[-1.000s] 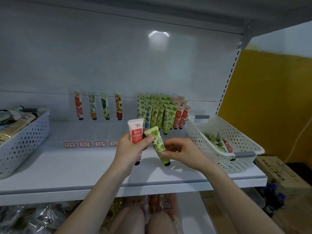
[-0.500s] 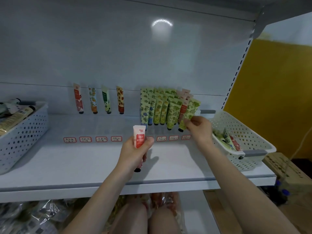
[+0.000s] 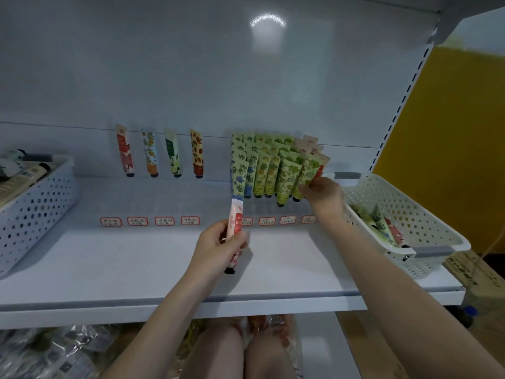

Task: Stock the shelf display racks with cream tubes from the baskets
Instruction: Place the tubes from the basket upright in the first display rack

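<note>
My left hand (image 3: 218,248) grips a pink cream tube (image 3: 235,218) upright, cap down, above the middle of the white shelf (image 3: 136,263). My right hand (image 3: 322,192) pinches a green-patterned tube (image 3: 307,173) at the right end of a packed group of hanging green tubes (image 3: 262,165), in front of several pink tubes (image 3: 308,144). A white basket (image 3: 426,214) on the right of the shelf holds a few more tubes (image 3: 382,228). Four single tubes (image 3: 161,154) hang further left on the back panel.
A second white perforated basket (image 3: 35,206) with tubes stands at the shelf's left end. Red-bordered price labels (image 3: 164,221) run along the shelf. A cardboard box (image 3: 481,280) sits beyond the right edge. Wrapped goods (image 3: 54,351) lie on the lower shelf.
My right hand carried the green tube away from my left hand, up and right to the hanging group, and now holds it lower against the rack. My left hand kept the pink tube.
</note>
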`<state>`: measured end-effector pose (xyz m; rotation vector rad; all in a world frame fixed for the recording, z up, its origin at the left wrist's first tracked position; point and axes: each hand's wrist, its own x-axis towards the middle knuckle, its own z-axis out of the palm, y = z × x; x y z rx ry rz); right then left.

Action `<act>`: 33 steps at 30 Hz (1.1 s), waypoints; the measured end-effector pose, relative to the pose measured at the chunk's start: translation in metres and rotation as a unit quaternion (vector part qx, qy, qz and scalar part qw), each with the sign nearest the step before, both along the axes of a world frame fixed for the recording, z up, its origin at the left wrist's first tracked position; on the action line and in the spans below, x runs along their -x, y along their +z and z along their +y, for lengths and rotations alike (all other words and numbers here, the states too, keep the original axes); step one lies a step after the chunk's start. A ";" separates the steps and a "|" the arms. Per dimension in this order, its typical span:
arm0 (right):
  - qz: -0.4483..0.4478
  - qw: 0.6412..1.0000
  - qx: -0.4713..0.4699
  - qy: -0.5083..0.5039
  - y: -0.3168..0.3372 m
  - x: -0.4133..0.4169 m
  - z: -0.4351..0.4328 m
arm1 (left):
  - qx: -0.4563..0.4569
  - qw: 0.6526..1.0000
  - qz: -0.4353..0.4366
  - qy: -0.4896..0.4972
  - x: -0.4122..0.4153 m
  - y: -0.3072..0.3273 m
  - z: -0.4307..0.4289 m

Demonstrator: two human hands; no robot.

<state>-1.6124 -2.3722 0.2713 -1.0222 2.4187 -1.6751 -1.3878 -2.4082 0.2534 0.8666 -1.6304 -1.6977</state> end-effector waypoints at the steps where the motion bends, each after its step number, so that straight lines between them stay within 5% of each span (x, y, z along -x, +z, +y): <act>1: 0.000 1.000 0.001 0.002 -0.001 0.000 -0.001 | -0.002 1.000 0.005 0.001 0.000 0.000 0.000; 33: 0.016 0.991 -0.131 0.038 -0.022 0.013 -0.025 | -0.025 0.999 0.019 -0.011 0.009 -0.012 -0.005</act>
